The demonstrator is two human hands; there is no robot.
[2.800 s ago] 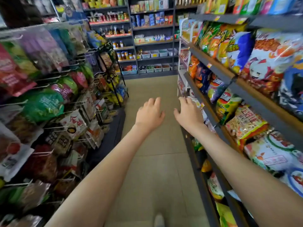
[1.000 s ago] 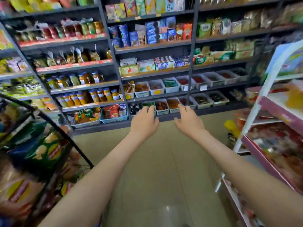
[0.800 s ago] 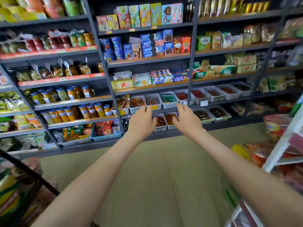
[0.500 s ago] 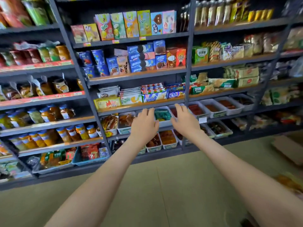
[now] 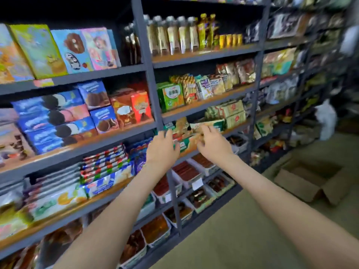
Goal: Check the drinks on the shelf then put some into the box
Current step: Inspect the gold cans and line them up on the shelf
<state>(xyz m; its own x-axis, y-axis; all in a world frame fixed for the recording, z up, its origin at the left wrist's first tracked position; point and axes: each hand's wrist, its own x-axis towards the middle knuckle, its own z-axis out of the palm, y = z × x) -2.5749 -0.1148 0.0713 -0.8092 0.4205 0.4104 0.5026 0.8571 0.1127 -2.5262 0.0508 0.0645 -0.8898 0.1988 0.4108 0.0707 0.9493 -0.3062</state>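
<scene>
An open brown cardboard box (image 5: pixel 312 181) lies on the floor at the right, beside the shelving. Several bottled drinks (image 5: pixel 172 35) stand in a row on a high shelf above my hands. My left hand (image 5: pixel 162 149) and my right hand (image 5: pixel 212 143) are stretched out side by side in front of the grey shelf unit (image 5: pixel 155 105), at the level of the green and tan snack packets (image 5: pixel 196 131). Both hands hold nothing and their fingers are spread; the right fingertips overlap the packets, contact unclear. The picture is blurred.
Biscuit boxes (image 5: pixel 58 117) fill the shelves at the left. White trays of snacks (image 5: pixel 186 171) sit on the low shelves below my hands. More bagged goods (image 5: pixel 279 88) line the shelves toward the right. Beige floor (image 5: pixel 242 230) runs along the shelving to the box.
The view has swung right and come closer to the shelves. The cardboard box has come into full view at the right. My hands stay outstretched and have risen to the packet shelf.
</scene>
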